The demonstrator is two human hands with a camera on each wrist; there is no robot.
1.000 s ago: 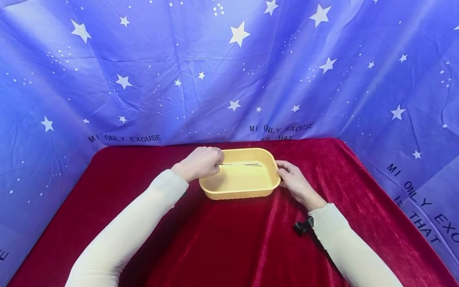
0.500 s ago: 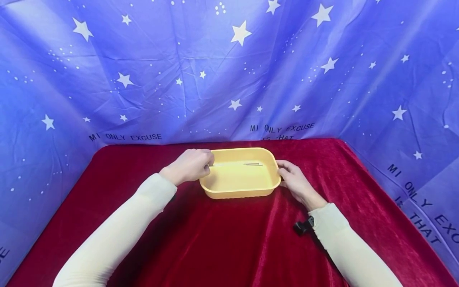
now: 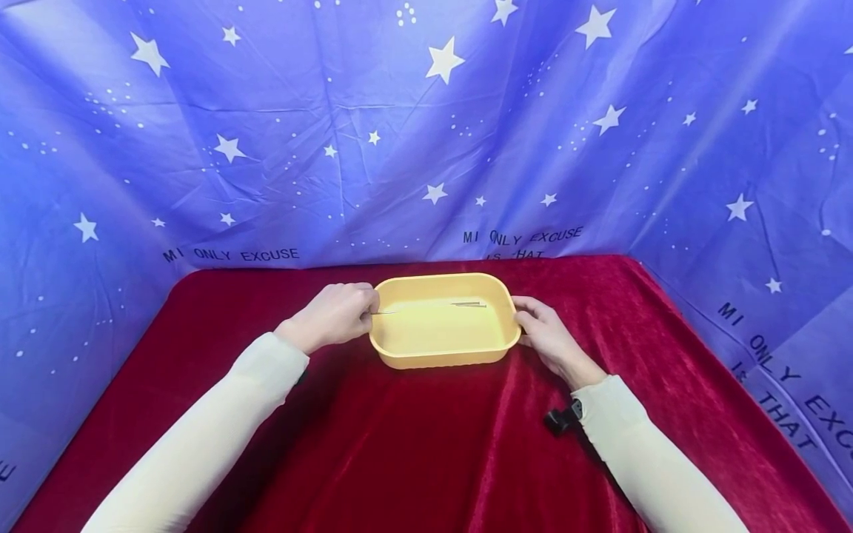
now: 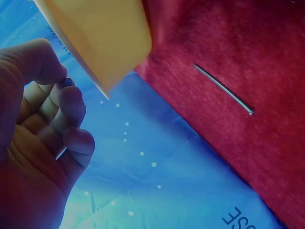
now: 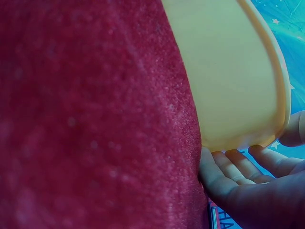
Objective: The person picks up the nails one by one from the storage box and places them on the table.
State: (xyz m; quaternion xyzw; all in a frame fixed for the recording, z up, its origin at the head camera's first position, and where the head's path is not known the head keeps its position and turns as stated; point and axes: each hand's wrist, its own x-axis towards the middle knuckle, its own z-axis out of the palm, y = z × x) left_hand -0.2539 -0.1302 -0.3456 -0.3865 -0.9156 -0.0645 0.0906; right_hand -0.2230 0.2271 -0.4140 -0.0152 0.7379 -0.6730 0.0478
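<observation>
A yellow rectangular tray (image 3: 440,359) sits on the red cloth between both hands. At its left rim, my left hand (image 3: 336,314) pinches a thin metal nail (image 3: 385,313), whose shaft points right over the tray. The left wrist view shows the nail's dark end (image 4: 67,82) between thumb and fingertip. My right hand (image 3: 549,337) grips the tray's right end; in the right wrist view its fingers (image 5: 217,179) lie against the outer wall and the thumb is at the rim. A few nails (image 3: 469,304) lie inside the tray near the back.
One more nail (image 4: 224,89) lies on the red velvet cloth (image 4: 267,43) beside the tray in the left wrist view. A blue curtain with white stars (image 3: 333,148) hangs behind the table. A black device (image 3: 563,420) is on the right wrist.
My left hand has moved left and slightly toward me, from over the tray's inside to its left rim, the nail still pinched. The right hand and tray stay put.
</observation>
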